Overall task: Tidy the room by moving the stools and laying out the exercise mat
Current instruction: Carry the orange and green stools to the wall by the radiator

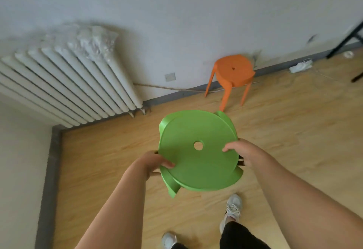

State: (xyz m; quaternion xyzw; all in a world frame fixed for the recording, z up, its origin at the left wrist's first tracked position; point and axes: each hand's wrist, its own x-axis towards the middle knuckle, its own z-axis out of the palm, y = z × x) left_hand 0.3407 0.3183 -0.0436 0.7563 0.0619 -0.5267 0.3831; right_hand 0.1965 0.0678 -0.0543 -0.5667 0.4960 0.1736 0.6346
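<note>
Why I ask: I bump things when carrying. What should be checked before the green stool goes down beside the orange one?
1. Left hand grips green stool at its seat rim: ok.
2. Right hand grips the opposite rim: ok.
3. Orange stool stands upright by the wall: ok.
4. Wooden floor between the stools is bare: ok.
5. Radiator apart from the green stool: ok.
6. Green stool's legs sound: cannot tell, mostly hidden.

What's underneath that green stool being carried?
Around the green stool only wood floor shows, and bits of its own legs peek out. The seat hides whatever lies directly below.
</note>
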